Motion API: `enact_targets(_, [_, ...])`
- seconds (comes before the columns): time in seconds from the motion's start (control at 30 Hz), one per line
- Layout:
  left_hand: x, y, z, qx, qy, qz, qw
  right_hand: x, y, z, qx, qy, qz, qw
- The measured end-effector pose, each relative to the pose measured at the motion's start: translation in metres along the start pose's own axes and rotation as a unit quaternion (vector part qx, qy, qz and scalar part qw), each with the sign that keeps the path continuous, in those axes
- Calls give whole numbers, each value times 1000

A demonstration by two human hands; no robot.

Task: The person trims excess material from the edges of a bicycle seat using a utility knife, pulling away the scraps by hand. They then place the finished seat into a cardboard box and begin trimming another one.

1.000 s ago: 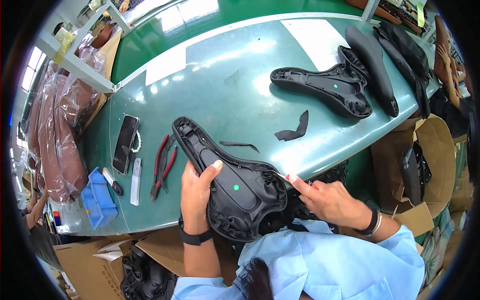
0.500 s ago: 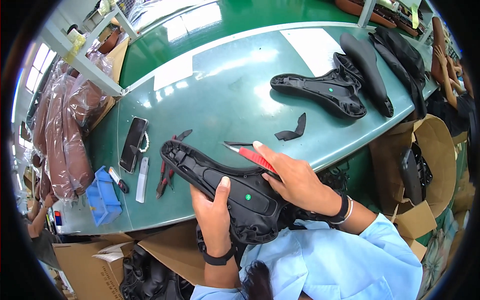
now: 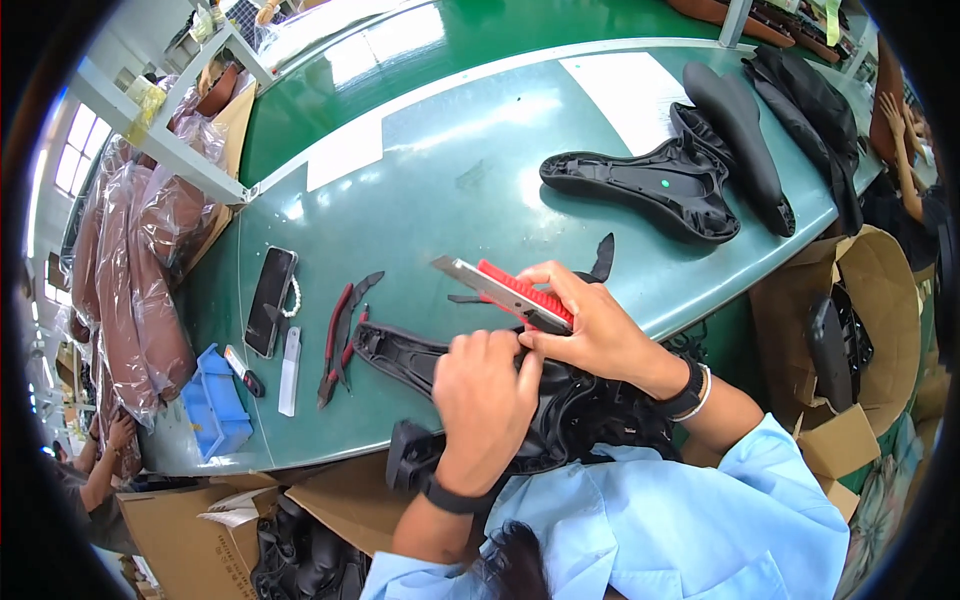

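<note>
A red box cutter (image 3: 525,297) is gripped in my right hand (image 3: 590,325), its blade pointing up to the left above the table. Below it, a black bicycle saddle (image 3: 400,352) lies underside up at the table's front edge, partly hidden by my hands. My left hand (image 3: 485,390) is over the saddle's middle with its fingers curled, knuckles up, and its fingertips meet my right hand's. Whatever those left fingers pinch is hidden. Partly behind my right hand lies a black scrap strip (image 3: 603,258).
Left on the table are red-handled pliers (image 3: 335,345), a phone (image 3: 270,300), a white-handled blade (image 3: 289,372), another cutter (image 3: 244,371) and a blue bin (image 3: 215,405). More saddles (image 3: 650,190) lie far right. Cardboard boxes (image 3: 885,340) stand beside the table. Co-workers' hands show at both sides.
My left hand has let go of the saddle's side and moved up and right to meet my right hand. The saddle has shifted right and lower. The cutter has turned, showing its blade broadside.
</note>
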State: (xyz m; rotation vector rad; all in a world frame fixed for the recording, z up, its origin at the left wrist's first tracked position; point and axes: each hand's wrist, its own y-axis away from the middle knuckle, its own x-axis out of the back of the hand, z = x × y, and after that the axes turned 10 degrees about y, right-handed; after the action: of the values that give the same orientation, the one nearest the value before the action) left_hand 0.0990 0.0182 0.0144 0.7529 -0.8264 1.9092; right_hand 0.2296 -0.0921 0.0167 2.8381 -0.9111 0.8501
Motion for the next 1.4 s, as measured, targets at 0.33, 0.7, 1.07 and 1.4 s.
enact_targets(0.33, [0, -8, -11, 62, 222, -46, 972, 72, 49, 22, 147, 286, -109, 941])
enact_targets(0.7, [8, -9, -12, 236, 429, -16, 872, 63, 83, -1, 85, 408, -122, 901])
enact_targets(1.07, [14, -4, -25, 243, 501, -54, 829, 61, 75, -1, 106, 382, -82, 914])
enact_targets(1.4, [12, -4, -44, 193, 864, 19, 465, 38, 122, -26, -20, 414, -60, 908])
